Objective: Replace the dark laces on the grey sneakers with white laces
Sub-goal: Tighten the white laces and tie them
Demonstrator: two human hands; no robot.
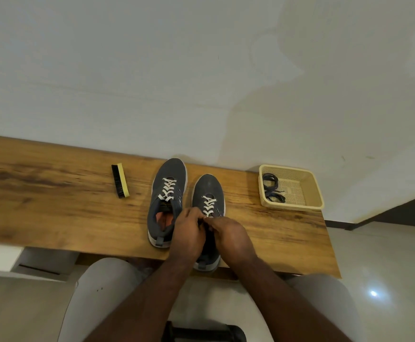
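- Grip: the left hand (189, 233) and right hand (230, 234) meet with fingers curled over the top eyelets of the grey mesh sneaker on the right (208, 193), apparently pinching the ends of its white flat lace (208, 206); the ends themselves are hidden.
- Step: judged the last one, tying off; the next move calls for even tension on both ends.
- Just left of the grip: the second grey mesh sneaker (169, 178), already white-laced.
- Well right of the grip: coiled dark laces (272, 187) in a cream perforated plastic basket (310, 191).
- Far left: a yellow-backed black-bristle brush (120, 180) on the wooden bench (41, 206). Nothing obstructs.
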